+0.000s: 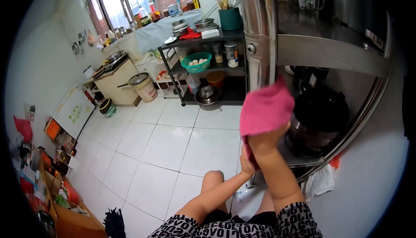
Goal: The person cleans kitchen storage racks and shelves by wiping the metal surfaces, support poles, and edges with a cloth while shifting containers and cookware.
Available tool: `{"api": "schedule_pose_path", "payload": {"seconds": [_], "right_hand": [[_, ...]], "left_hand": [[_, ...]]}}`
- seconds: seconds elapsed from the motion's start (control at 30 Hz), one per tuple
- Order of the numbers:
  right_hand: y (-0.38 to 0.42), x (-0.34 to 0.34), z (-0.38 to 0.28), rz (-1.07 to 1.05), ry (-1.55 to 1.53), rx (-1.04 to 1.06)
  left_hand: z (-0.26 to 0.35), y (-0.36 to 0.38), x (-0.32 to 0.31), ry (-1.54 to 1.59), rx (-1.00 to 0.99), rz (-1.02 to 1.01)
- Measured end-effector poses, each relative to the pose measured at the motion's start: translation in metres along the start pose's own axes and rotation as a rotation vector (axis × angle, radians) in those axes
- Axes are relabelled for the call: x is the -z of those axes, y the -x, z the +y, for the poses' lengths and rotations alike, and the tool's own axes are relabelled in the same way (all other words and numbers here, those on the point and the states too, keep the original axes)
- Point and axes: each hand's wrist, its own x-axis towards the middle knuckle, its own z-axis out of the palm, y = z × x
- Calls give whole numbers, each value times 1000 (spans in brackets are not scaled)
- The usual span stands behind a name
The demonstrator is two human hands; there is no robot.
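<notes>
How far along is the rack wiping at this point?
Done: cannot tell; no clear wet or clean patch shows on the steel rack.
In hand: the right hand presses a pink cloth against the rack's upright post, at lower-shelf height. The left hand rests by the right wrist.
Left: the pot stands on the lower shelf, and the upper shelf is loaded with items.

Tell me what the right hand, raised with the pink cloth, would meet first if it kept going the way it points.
Probably the upright steel post of the metal rack: the right hand points up with the pink cloth over its fingers, and the cloth's top edge already overlaps the post. Whether they touch is unclear.
</notes>
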Motion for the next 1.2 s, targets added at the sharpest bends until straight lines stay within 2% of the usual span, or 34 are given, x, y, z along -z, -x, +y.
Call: {"api": "schedule_pose_path", "payload": {"seconds": [0.07, 0.17, 0.2, 0.27, 0.3, 0.37, 0.4, 0.47, 0.53, 0.57, 0.63, 0.7, 0.8, 0.87, 0.9, 0.93, 1.0, 1.07, 1.1, 1.13, 1.2], "right_hand": [[49, 1, 18, -48, 82, 54], [172, -9, 68, -112, -240, -365], [184, -7, 66, -113, -245, -359], [194, 0, 65, -196, -193, -625], [189, 6, 60, -194, -187, -627], [154, 8, 56, -197, -396, -566], [134, 0, 56, -153, -369, -478], [59, 3, 32, -39, -180, 37], [-13, 10, -4, 25, -146, 240], [-18, -2, -5, -18, -103, 71], [-19, -3, -17, 58, 59, 30], [11, -5, -7, 132, 69, 17], [110, -12, 22, 37, 77, -246], [145, 22, 22, -218, -97, -523], [183, 11, 52, -114, -39, -391], [181, 18, 61, -104, -34, -381], [178, 29, 71, -347, -106, -263], [139, 34, 61, -246, -109, -142], [101, 36, 37, -178, -157, -210], [75, 32, 36, -187, -142, -64], [2, 36, -2, -71, -220, 33]], "left_hand": [[-7, 3, -4, -1, 21, -18], [-25, 8, -8, -13, 81, -86], [-32, 11, -8, -18, 105, -125], [-46, 19, -9, -24, 175, -203], [-55, 23, -7, -36, 200, -233], [-66, 30, -2, -75, 173, -240], [-67, 32, 0, -119, 119, -224], [-66, 33, 8, -252, -28, -167], [-36, 22, 11, -127, -11, -85], [-24, 19, 11, -77, -3, -58], [-13, 19, 4, -20, 5, -49], [-13, 22, -5, -5, 9, -42], [-24, 33, -5, -15, 33, -56], [-30, 37, 4, -30, 50, -58], [-28, 35, 8, -15, 64, -47], [-20, 37, 5, 78, 112, -19], [-8, 39, -1, 350, 261, 70], [-18, 34, -8, 387, 314, 78], [34, 20, -2, 268, 249, 73], [84, 7, 7, 140, 195, 68], [141, -28, 17, 140, -137, 147]]}}
